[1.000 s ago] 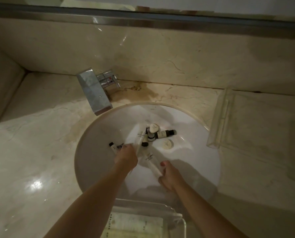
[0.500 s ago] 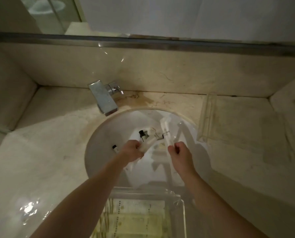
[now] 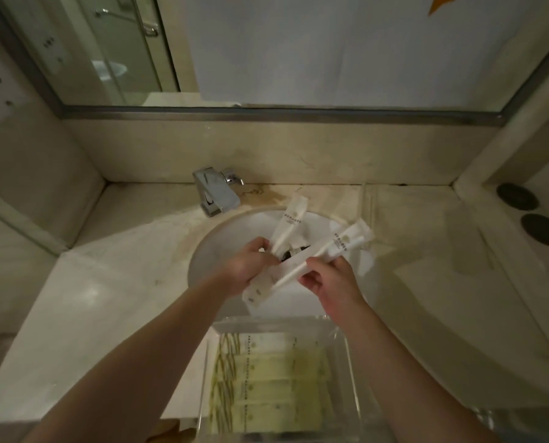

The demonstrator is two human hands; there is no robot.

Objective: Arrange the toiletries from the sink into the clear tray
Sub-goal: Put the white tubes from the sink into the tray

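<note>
Above the white round sink, my left hand grips long white toiletry packets that stick up and away, and another packet end hangs below it. My right hand holds a wrapped toothbrush packet slanting up to the right. A dark-capped item shows in the basin between my hands. The clear tray stands at the near edge, with several pale packets lying flat in rows inside.
A chrome tap stands behind the sink. A second clear tray lies on the beige marble counter to the right. Two dark round sockets sit on the right wall. A mirror runs along the back.
Both hands have lifted out of the basin with packets. The camera view has tilted up, showing more mirror and more of the near tray.
</note>
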